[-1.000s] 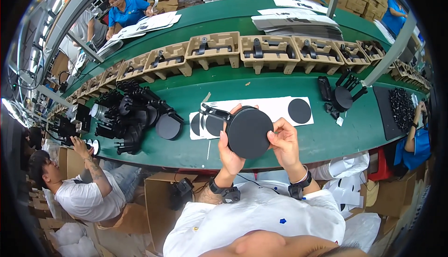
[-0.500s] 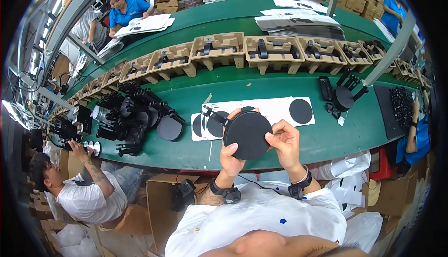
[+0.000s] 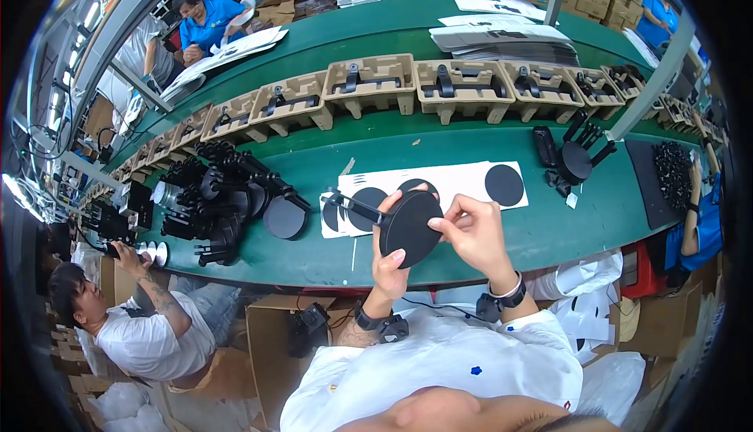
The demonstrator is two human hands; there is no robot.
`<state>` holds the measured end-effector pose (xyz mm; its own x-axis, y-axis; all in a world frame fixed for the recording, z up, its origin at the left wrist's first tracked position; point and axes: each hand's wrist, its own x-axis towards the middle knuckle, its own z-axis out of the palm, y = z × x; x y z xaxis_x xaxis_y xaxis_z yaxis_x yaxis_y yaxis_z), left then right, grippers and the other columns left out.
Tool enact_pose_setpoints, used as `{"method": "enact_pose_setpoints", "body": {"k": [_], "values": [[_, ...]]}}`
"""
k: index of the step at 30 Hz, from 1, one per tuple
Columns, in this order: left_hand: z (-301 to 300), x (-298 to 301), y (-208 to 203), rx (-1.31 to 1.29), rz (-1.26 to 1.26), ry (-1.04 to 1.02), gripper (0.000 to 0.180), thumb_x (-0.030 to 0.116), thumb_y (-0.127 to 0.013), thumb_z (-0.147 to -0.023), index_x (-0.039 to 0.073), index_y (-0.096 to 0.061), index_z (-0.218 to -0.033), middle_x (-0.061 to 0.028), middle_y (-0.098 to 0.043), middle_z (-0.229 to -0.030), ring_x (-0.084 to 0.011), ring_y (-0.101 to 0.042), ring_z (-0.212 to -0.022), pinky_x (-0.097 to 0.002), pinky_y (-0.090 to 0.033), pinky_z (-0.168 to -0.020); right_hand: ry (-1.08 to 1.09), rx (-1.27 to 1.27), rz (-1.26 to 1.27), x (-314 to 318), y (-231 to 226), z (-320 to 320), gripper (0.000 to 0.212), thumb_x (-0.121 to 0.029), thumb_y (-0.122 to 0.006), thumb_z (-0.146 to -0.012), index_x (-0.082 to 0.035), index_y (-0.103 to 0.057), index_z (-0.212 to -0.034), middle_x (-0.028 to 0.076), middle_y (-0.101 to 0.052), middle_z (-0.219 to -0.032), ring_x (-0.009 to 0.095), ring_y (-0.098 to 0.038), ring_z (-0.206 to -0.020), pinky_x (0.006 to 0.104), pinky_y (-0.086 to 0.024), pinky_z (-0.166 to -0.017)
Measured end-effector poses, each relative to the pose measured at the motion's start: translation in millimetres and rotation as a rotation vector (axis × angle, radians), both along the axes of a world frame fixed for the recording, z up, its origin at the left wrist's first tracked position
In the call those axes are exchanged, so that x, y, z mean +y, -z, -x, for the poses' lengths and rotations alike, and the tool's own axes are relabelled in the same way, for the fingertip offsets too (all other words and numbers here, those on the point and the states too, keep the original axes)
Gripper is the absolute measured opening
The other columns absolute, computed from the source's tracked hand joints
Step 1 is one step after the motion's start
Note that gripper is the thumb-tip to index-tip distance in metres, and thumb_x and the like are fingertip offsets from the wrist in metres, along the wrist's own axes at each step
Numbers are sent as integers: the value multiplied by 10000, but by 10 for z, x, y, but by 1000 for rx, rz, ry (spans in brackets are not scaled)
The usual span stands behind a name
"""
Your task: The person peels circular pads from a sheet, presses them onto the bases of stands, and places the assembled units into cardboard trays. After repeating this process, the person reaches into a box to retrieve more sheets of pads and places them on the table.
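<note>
A black stand with a round, flat base [image 3: 410, 232] and a thin jointed arm is held up over the near side of the green table [image 3: 314, 263]. My left hand [image 3: 390, 275] grips the base from below and behind, thumb on its front edge. With thumb and forefinger, my right hand [image 3: 477, 237] pinches at the base's right rim; whether a thin layer is between those fingertips is too small to tell. The disc is tilted, its face turned to the right. Behind it lie overlapping white sheets [image 3: 467, 185] bearing black round pads [image 3: 503, 185].
Black stands [image 3: 227, 196] are heaped on the left, one round base [image 3: 285, 218] facing up. Moulded pulp trays [image 3: 463, 104] with black parts line the back. At right are more stand parts [image 3: 576, 163], small black pieces [image 3: 673, 177] and a metal post [image 3: 655, 79]. Co-workers sit around.
The base has turned from facing up to a steeper tilt. My right hand has shifted from holding its side to a fingertip pinch at the rim, its wrist raised.
</note>
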<state>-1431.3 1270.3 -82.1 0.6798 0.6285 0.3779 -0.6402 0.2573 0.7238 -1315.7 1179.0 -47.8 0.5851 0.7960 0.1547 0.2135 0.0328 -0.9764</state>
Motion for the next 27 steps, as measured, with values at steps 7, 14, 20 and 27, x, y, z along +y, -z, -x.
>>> {"method": "enact_pose_setpoints", "body": {"k": [7,14,20,27], "values": [[79,144,-3,-38,250,-9,798,387,-446,-753,98,-162,-1440,-230,-338,-1389,-393,-401,-1246,-464,-335,-1041,239,-689,-111,121,103,-61,220,-109,-790,-667,8,-620,-745,105,-630,-636,221,-663,-619,275,-537,-555],[-22,238,95,-14,189,-97,799,577,-400,-839,144,-137,-1456,-186,-287,-1433,-420,-373,-1263,-491,-307,-1052,-67,-1178,-544,286,290,100,357,-68,-753,-671,-4,-655,-1008,88,-682,-812,227,-684,-746,312,-550,-656],[-47,374,594,16,122,36,580,254,-612,-862,51,-355,-1341,-129,-474,-1281,-273,-489,-1180,-394,-429,-970,200,-850,-463,325,412,119,286,9,-691,-726,32,-641,-1007,122,-687,-865,239,-690,-746,299,-557,-649],[-60,531,760,25,289,133,329,-16,-575,-866,6,-498,-1185,-75,-578,-1129,-160,-569,-1045,-288,-496,-868,163,-412,-320,441,485,215,251,10,-636,-808,33,-549,-1042,174,-677,-851,230,-692,-787,277,-548,-649]]}}
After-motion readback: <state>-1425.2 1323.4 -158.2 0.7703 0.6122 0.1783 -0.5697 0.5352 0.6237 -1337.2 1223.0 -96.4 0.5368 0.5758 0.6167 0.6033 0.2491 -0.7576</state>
